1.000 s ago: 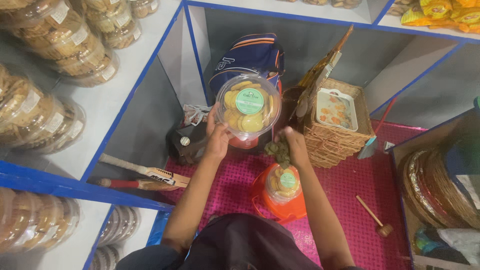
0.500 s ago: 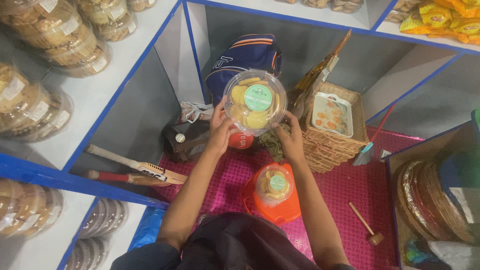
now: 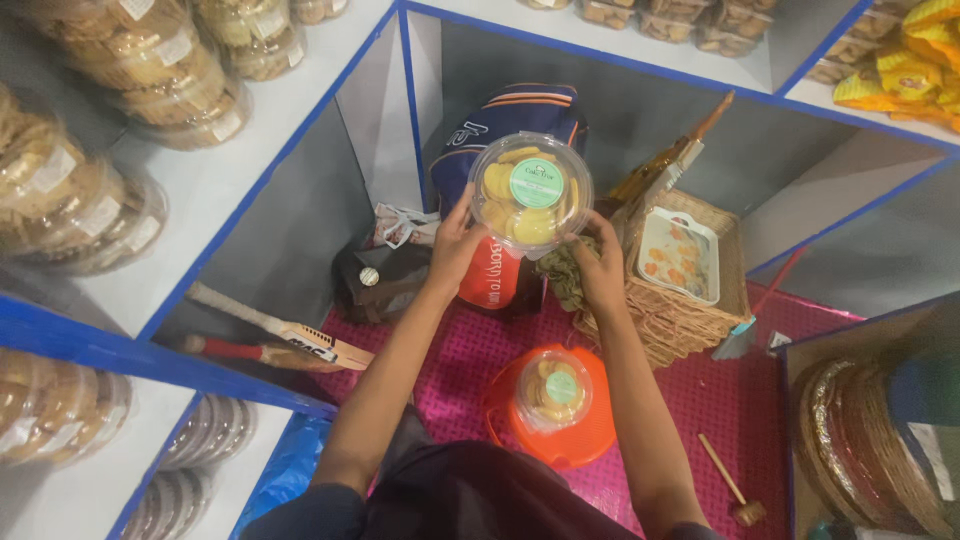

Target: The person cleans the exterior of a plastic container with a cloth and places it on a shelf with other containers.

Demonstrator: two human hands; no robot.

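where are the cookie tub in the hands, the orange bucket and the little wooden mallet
cookie tub (image 3: 530, 190), head view, on its clear lid with the green round label
orange bucket (image 3: 590, 440), head view, on its right rim
wooden mallet (image 3: 725, 484), head view, on the handle above the head

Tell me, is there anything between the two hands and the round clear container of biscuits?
Nothing visible. The left hand and the right hand both grip the container directly at its sides, holding it up above the pink floor mat.

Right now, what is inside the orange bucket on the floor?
The orange bucket holds a clear lidded tub of yellow biscuits with a green label. Anything beneath that tub is covered.
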